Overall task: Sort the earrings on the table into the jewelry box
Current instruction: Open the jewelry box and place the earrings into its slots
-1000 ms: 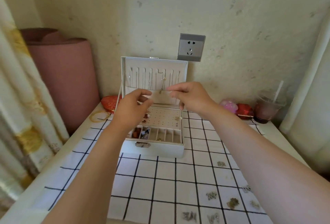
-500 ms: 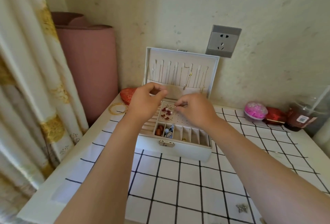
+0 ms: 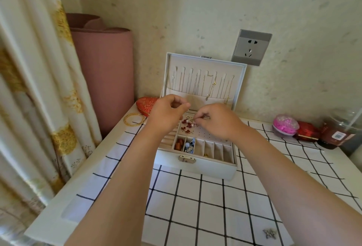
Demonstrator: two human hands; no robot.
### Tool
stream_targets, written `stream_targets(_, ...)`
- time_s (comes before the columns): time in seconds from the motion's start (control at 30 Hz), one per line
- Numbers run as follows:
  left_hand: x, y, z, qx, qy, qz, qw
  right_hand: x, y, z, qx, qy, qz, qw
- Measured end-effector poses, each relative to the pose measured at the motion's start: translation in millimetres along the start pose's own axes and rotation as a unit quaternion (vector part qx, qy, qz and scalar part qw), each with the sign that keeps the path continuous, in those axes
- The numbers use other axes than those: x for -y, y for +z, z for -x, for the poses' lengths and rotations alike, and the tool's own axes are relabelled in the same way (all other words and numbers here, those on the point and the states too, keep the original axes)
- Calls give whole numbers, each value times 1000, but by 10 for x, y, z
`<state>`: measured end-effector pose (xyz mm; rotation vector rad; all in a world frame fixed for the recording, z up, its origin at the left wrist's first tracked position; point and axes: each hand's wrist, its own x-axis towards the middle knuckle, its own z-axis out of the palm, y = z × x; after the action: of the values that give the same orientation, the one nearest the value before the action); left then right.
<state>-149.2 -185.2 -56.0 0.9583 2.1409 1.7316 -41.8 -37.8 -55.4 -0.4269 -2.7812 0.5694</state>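
Right hand has dipped into the jewelry box, grip pinching a small earring over the stud panel; left hand grip curled, can't tell around what.

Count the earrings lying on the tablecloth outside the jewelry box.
1: a silvery earring on the checked tablecloth, near the bottom right corner of the view. Others may be hidden under the arms or lie outside the frame.
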Motion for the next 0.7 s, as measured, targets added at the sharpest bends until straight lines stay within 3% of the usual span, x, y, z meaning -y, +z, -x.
stream_targets(0.13,-45,29,43,26,-5,22,999,-13,-82,-10,13,38,-82,996)
stream_targets(0.33,-175,71,78,26,-64,108,992,217,-371,62,-31,2,-249,968)
stream_targets(0.53,-205,75,101,30,-95,121,988,155,-288,30,-94,10,-281,955)
stream_targets(0.63,-150,80,87,33,-40,67,996,87,-259,29,-97,23,-253,962)
stream_targets(0.7,-74,78,70,39,8,-32,999,25,-245,44,-75,33,-186,979)
